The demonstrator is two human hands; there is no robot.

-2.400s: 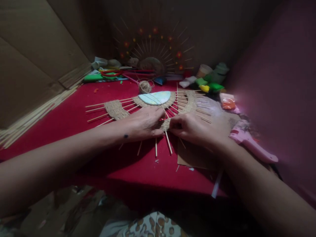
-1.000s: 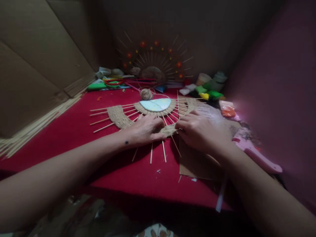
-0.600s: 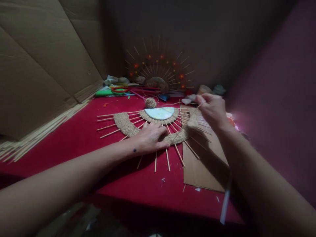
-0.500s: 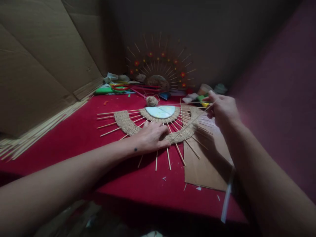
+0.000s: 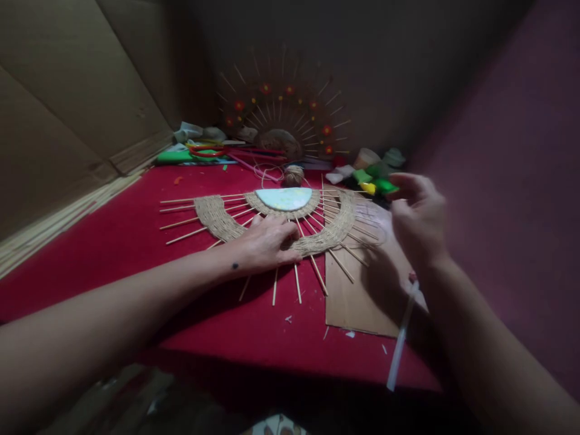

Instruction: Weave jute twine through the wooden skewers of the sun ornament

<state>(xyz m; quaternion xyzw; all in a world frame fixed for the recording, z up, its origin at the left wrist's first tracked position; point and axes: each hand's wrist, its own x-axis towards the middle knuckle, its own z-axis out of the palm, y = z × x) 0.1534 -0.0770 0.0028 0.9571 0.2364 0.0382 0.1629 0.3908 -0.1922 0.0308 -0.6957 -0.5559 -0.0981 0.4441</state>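
A half-round frame of thin sticks lies on the red cloth, with a woven twine band [image 5: 212,216] across them. At its centre is a pale blue half disc [image 5: 285,198] edged in twine. My left hand [image 5: 270,241] is closed on the middle of the band, fingers curled over it and thumb on the near side. My right hand [image 5: 419,217] is raised to the right of the frame, thumb and index finger apart; its other fingers are partly hidden. A slack twine loop [image 5: 384,232] shows beside it. The twine ball [image 5: 293,176] sits behind the half disc.
Cardboard [image 5: 357,302] lies under the frame's right side, near a pale strip [image 5: 401,338]. Red-handled scissors [image 5: 206,151] and green material are at the back left. Colourful scraps [image 5: 369,178] lie back right. A flowered stick fan [image 5: 281,115] stands behind; loose sticks [image 5: 67,211] lie left.
My right hand has moved right and slightly down, its thumb and index finger parting. The taut twine has gone slack. The ball has shifted right, while my left hand stays on the band.
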